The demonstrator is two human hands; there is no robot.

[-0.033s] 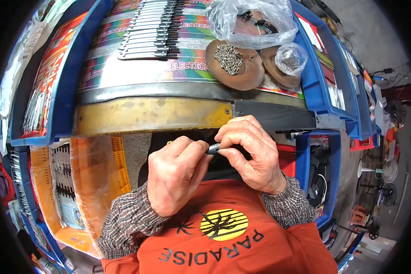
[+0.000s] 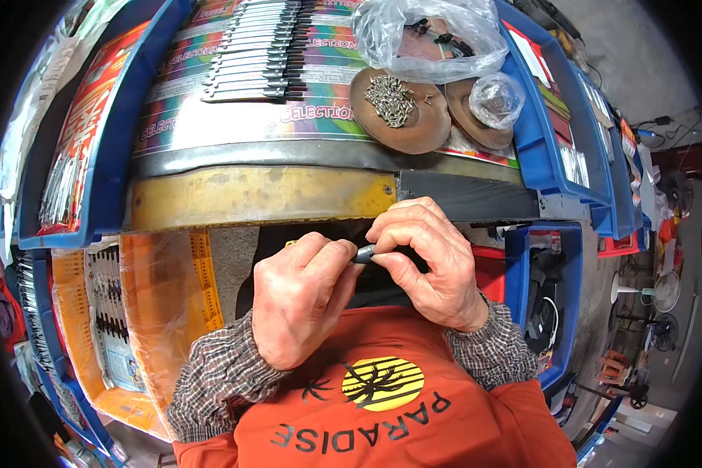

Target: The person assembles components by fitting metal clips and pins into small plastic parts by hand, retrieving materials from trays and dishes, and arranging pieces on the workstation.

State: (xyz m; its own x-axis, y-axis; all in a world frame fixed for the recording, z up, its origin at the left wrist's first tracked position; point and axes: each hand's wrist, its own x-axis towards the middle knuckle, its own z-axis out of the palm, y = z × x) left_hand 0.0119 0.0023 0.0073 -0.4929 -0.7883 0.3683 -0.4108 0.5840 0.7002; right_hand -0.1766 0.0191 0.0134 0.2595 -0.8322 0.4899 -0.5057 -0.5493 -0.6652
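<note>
Close in front of my body, just off the table edge, both hands meet at a small black cylindrical piece [image 2: 364,254]. My left hand [image 2: 300,300] is closed, its thumb and forefinger gripping the piece's left end; whatever lies deeper inside that fist is hidden. From the other side my right hand [image 2: 429,261] pinches the right end between thumb and fingertips. Beyond the hands, a row of slim silver tools with black ends [image 2: 249,58] lies on the printed table cover. Small metal parts [image 2: 391,101] are heaped in a brown round dish [image 2: 420,134].
The table's yellow front edge [image 2: 265,195] runs just beyond my hands. Blue bins [image 2: 111,168] flank the table, holding packaged pieces. A clear plastic bag [image 2: 437,39] with black parts sits behind the dishes. An orange lined crate [image 2: 164,304] stands at left, another blue bin [image 2: 572,312] at right.
</note>
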